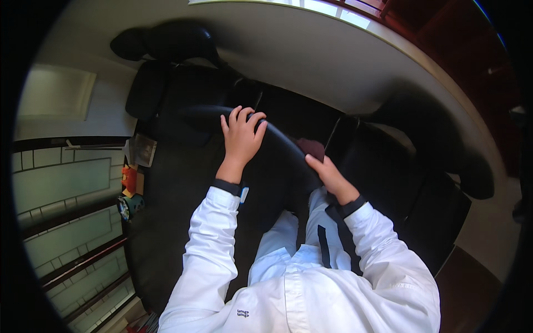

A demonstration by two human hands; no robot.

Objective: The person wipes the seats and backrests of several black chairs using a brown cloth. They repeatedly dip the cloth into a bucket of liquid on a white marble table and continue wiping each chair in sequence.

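In front of me is the curved top rim of a black leather-like chair back (287, 143). My left hand (243, 129) lies over this rim with its fingers bent across it, somewhat spread. Farther right along the rim, my right hand (329, 170) holds a dark red cloth (311, 149). The cloth sits at the far side of the rim, and the right thumb lies by its lower edge. The right fingers are mostly hidden behind the cloth and the rim. Dark surfaces blend together below, so the rest of the chair is hard to make out.
Black armchairs stand along the pale wall (291, 45), with armrests at the upper left (179, 39) and right (441, 137). Left are frosted glass panels (62, 175), an orange figure (129, 180), a teal container (132, 207) and a clear box (145, 150).
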